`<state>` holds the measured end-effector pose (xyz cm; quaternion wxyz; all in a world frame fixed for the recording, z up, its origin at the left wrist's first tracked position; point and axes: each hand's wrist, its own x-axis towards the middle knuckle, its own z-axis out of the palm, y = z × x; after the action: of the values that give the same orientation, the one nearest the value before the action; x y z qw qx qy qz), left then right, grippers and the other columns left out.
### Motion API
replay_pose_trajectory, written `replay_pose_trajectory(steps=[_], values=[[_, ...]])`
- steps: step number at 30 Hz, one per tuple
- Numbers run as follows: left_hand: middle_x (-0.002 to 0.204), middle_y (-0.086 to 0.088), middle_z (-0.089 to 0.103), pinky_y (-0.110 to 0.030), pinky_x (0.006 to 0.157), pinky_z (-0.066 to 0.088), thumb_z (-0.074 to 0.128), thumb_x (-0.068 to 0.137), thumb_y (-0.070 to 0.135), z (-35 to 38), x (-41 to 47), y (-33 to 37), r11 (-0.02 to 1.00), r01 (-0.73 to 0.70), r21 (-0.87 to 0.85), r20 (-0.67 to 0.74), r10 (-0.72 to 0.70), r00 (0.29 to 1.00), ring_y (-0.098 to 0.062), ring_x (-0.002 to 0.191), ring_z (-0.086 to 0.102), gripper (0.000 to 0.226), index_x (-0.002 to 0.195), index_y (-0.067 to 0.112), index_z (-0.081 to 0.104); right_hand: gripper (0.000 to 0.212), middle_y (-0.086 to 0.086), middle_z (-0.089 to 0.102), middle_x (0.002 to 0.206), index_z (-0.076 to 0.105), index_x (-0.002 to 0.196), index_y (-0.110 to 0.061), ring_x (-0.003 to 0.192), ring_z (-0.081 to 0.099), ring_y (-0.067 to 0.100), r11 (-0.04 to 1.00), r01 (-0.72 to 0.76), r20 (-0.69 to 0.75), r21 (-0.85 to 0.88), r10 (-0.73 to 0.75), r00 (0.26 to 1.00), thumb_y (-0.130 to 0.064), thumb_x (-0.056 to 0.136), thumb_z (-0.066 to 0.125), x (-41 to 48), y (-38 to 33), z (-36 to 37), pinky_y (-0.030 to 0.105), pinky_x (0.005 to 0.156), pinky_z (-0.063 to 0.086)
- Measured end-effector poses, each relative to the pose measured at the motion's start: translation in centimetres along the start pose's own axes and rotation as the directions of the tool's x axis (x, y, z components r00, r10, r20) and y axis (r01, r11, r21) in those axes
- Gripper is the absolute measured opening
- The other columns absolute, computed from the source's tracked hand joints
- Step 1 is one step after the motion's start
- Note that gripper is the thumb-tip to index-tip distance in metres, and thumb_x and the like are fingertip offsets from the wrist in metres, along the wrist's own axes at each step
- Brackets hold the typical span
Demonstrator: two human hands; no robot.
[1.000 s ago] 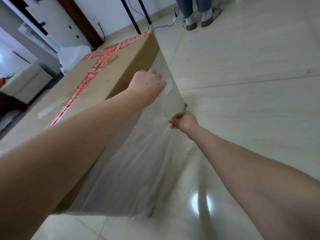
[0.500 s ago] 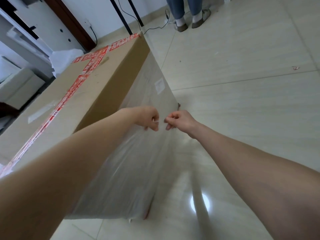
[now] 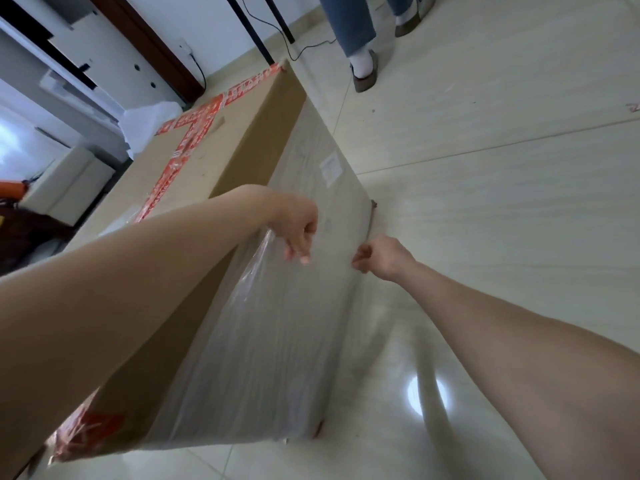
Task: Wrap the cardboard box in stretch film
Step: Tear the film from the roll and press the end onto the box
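A long cardboard box [image 3: 207, 161] with red printed tape on top stands on the tiled floor. Clear stretch film [image 3: 277, 341] covers its right side face. My left hand [image 3: 298, 233] reaches over the box's upper edge, its fingers curled and pinching the film's top edge against the side. My right hand [image 3: 379, 256] is lower and to the right, near the box's bottom edge, with fingers and thumb pinching the film. The two hands are a short way apart.
A person's legs in jeans and slippers [image 3: 363, 71] stand beyond the box's far end. A black stand leg and cable [image 3: 270, 32] are near the wall. White furniture [image 3: 65, 181] and a white bag [image 3: 149, 123] lie left of the box.
My left hand came down from the box's top edge toward my right hand, then drew slightly apart from it along the film. The view shifted closer to the box.
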<state>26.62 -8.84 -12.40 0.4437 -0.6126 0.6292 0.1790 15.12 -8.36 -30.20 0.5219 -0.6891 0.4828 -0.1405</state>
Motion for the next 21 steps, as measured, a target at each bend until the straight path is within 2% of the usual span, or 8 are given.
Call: replay_pose_trajectory(steps=[1, 3, 6, 9, 11, 13, 18, 21], values=[[0.043, 0.017, 0.059, -0.008, 0.051, 0.039, 0.074, 0.08, 0.029, -0.4, -0.1, 0.1, 0.997, 0.017, 0.076, -0.02, -0.015, 1.0, 0.007, 0.05, 0.054, 0.019, 0.086, 0.011, 0.07, 0.004, 0.001, 0.072, 0.096, 0.07, 0.083, -0.023, 0.091, 0.064, 0.017, 1.0, -0.005, -0.016, -0.017, 0.005, 1.0, -0.021, 0.084, 0.068, 0.1, 0.0, 0.1, 0.024, 0.074, 0.046], [0.053, 0.014, 0.062, -0.017, 0.048, 0.04, 0.072, 0.081, 0.032, -1.2, -0.4, 0.4, 0.965, 0.065, 0.253, -0.133, -0.032, 0.991, 0.003, 0.056, 0.056, 0.017, 0.089, 0.017, 0.069, 0.008, 0.001, 0.071, 0.102, 0.072, 0.091, -0.023, 0.098, 0.064, 0.02, 0.999, -0.036, -0.058, -0.04, 0.033, 0.998, -0.024, 0.084, 0.069, 0.4, 0.2, 0.3, 0.027, 0.08, 0.047], [0.083, 0.007, 0.062, -0.026, 0.057, 0.043, 0.066, 0.086, 0.04, -1.7, -0.6, 0.5, 0.848, 0.162, 0.505, -0.287, -0.012, 0.958, -0.014, 0.079, 0.062, 0.019, 0.093, 0.022, 0.064, 0.007, 0.001, 0.069, 0.104, 0.07, 0.089, -0.026, 0.101, 0.064, 0.024, 0.992, -0.122, -0.114, 0.007, 0.123, 0.986, -0.029, 0.082, 0.07, 0.9, 0.6, 1.0, 0.029, 0.082, 0.047], [0.095, 0.002, 0.064, -0.029, 0.065, 0.046, 0.059, 0.091, 0.038, -1.3, -0.1, 0.3, 0.73, 0.191, 0.656, -0.326, 0.047, 0.944, -0.02, 0.092, 0.064, 0.022, 0.101, 0.019, 0.065, 0.007, 0.004, 0.069, 0.106, 0.069, 0.088, -0.026, 0.102, 0.064, 0.027, 0.989, -0.143, -0.129, 0.036, 0.147, 0.981, -0.032, 0.084, 0.066, 1.6, 0.9, 1.8, 0.031, 0.085, 0.048], [0.095, 0.002, 0.063, -0.029, 0.066, 0.046, 0.056, 0.093, 0.039, -0.8, -0.1, -0.1, 0.735, 0.191, 0.651, -0.327, 0.045, 0.944, -0.019, 0.09, 0.063, 0.024, 0.103, 0.018, 0.063, 0.01, 0.004, 0.069, 0.107, 0.07, 0.09, -0.026, 0.103, 0.063, 0.028, 0.987, -0.151, -0.13, 0.056, 0.157, 0.979, -0.033, 0.084, 0.066, 1.8, 1.0, 2.2, 0.031, 0.086, 0.049], [0.091, 0.003, 0.055, -0.03, 0.068, 0.046, 0.054, 0.093, 0.044, -0.7, -0.4, -0.6, 0.797, 0.176, 0.578, -0.31, 0.015, 0.951, -0.017, 0.085, 0.055, 0.026, 0.102, 0.02, 0.061, 0.013, 0.004, 0.07, 0.107, 0.071, 0.092, -0.025, 0.103, 0.063, 0.027, 0.984, -0.159, -0.129, 0.083, 0.169, 0.977, -0.034, 0.085, 0.066, 2.0, 1.2, 2.4, 0.032, 0.088, 0.049], [0.085, 0.007, 0.061, -0.024, 0.066, 0.041, 0.071, 0.076, 0.05, -1.8, -0.7, -1.2, 0.96, 0.057, 0.275, -0.178, -0.007, 0.984, -0.012, 0.081, 0.057, 0.034, 0.096, 0.023, 0.067, 0.014, 0.005, 0.07, 0.105, 0.07, 0.091, -0.024, 0.102, 0.064, 0.027, 0.982, -0.16, -0.118, 0.104, 0.172, 0.978, -0.035, 0.085, 0.065, 2.2, 1.4, 2.7, 0.033, 0.088, 0.05], [0.081, 0.008, 0.064, -0.022, 0.066, 0.041, 0.072, 0.078, 0.044, -2.0, -0.8, -0.9, 0.949, 0.076, 0.307, -0.134, -0.036, 0.99, -0.009, 0.075, 0.057, 0.03, 0.095, 0.02, 0.069, 0.011, 0.004, 0.07, 0.106, 0.07, 0.089, -0.025, 0.101, 0.064, 0.026, 0.979, -0.163, -0.112, 0.12, 0.176, 0.978, -0.034, 0.085, 0.064, 2.4, 1.5, 2.8, 0.033, 0.089, 0.05]])
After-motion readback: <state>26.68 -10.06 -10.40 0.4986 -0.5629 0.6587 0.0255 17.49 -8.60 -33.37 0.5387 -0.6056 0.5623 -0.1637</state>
